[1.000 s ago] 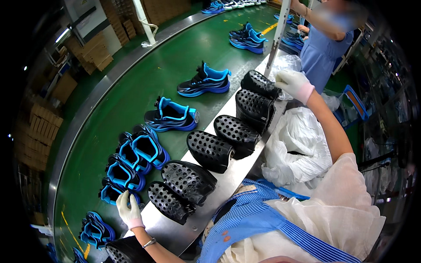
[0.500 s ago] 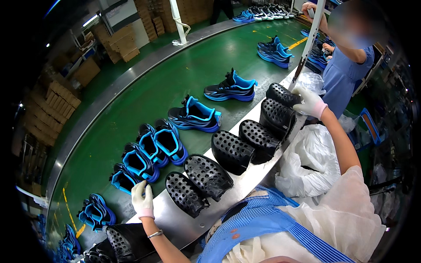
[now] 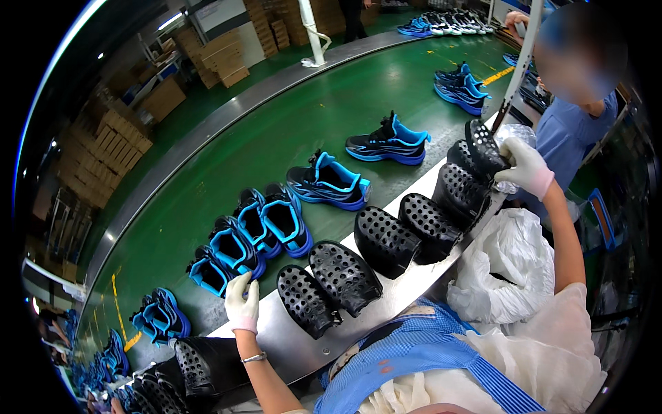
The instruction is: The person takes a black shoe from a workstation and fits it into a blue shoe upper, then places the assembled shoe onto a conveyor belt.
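My right hand (image 3: 525, 168), in a white glove, grips the rear end of a black perforated shoe form (image 3: 485, 146). That form is tilted up above another black form (image 3: 462, 157) at the far end of the white ledge. More black perforated forms, such as one near the middle (image 3: 343, 270), lie in a row along the ledge. My gloved left hand (image 3: 242, 305) is at the ledge's far edge, close to the heel of a black and blue sneaker (image 3: 209, 274). Its thumb and finger are apart with nothing visible between them.
Several black and blue sneakers (image 3: 388, 143) stand on the green surface (image 3: 276, 148) beyond the ledge (image 3: 303, 352). A white plastic bag (image 3: 507, 276) hangs at the ledge's right side. Another person in blue (image 3: 576, 131) stands at the far right, beside a pole (image 3: 518, 76).
My right hand has raised and tilted the farthest black form, uncovering another beneath or behind it. My left hand stays near the same sneaker. The whole view has shifted slightly.
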The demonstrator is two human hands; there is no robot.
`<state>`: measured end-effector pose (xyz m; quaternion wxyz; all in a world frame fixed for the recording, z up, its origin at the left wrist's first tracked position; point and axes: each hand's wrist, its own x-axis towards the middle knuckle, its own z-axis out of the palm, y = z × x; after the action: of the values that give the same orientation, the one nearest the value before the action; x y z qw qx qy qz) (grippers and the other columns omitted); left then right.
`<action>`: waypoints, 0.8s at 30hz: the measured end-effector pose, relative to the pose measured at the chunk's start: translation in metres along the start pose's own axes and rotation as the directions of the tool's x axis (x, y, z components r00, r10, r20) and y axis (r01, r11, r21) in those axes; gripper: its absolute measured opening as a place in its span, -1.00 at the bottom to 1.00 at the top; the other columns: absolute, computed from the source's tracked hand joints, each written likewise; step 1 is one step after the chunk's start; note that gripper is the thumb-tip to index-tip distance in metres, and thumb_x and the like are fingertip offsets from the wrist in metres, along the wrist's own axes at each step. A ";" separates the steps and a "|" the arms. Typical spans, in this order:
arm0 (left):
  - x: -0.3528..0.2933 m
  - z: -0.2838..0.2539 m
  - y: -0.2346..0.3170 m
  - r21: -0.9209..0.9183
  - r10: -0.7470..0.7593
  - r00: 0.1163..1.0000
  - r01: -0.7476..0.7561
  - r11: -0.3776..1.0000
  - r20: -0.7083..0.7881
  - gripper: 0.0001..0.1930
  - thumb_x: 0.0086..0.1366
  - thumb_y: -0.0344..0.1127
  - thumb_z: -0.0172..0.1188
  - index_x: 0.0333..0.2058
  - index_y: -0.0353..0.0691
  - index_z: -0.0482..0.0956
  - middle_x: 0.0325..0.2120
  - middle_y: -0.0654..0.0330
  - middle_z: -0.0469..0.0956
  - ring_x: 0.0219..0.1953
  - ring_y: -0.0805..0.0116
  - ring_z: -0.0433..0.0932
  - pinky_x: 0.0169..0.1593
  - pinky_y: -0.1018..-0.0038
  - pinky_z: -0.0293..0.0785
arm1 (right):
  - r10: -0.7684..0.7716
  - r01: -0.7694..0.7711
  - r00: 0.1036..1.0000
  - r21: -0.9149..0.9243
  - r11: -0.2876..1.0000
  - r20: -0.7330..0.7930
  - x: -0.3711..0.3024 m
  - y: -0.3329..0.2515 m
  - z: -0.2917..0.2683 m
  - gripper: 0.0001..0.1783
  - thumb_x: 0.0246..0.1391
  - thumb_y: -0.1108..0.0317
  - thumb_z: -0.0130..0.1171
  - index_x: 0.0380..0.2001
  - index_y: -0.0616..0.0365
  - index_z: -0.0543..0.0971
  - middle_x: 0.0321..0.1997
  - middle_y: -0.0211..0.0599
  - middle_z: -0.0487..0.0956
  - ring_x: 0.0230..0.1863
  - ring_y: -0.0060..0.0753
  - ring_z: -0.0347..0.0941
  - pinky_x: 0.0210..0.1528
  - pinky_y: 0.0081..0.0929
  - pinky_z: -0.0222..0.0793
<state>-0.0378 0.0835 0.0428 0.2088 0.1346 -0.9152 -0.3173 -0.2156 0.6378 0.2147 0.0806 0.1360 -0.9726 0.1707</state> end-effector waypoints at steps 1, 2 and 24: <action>0.001 -0.002 0.001 0.017 0.008 1.000 -0.007 1.000 -0.008 -0.74 0.16 -0.34 0.21 -0.16 -0.26 0.59 -0.19 0.10 0.52 -0.28 0.34 0.54 -0.18 0.49 0.47 | 0.033 -0.033 0.999 -0.020 0.999 0.007 0.000 -0.012 -0.005 -0.46 -0.45 0.31 0.46 -0.36 0.20 0.39 -0.40 -0.20 0.40 -0.37 -0.27 0.37 -0.29 -0.38 0.33; 0.003 -0.005 0.005 -0.065 -0.019 0.999 0.017 0.998 -0.043 -0.73 0.17 -0.34 0.21 -0.14 -0.26 0.59 -0.17 0.10 0.52 -0.25 0.34 0.53 -0.17 0.49 0.46 | 0.019 -0.019 1.000 -0.016 1.000 0.009 0.002 -0.026 -0.003 -0.46 -0.45 0.31 0.46 -0.36 0.20 0.39 -0.40 -0.20 0.40 -0.37 -0.27 0.37 -0.29 -0.38 0.33; -0.022 -0.007 0.028 -0.997 -0.234 0.972 0.013 -0.076 0.030 -0.58 0.31 -0.22 0.12 0.05 -0.31 0.28 -0.09 0.14 0.43 -0.02 0.29 0.44 0.08 0.31 0.40 | -0.795 0.625 0.525 0.496 0.603 0.306 0.007 -0.374 0.152 -0.55 -0.03 0.12 0.24 -0.20 0.26 0.46 -0.31 -0.06 0.50 -0.30 -0.11 0.49 -0.22 -0.32 0.43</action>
<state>-0.0188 0.1100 0.0591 0.2796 0.0468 -0.3591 -0.8892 -0.1299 0.2442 0.1904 -0.1335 0.5763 -0.7702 0.2382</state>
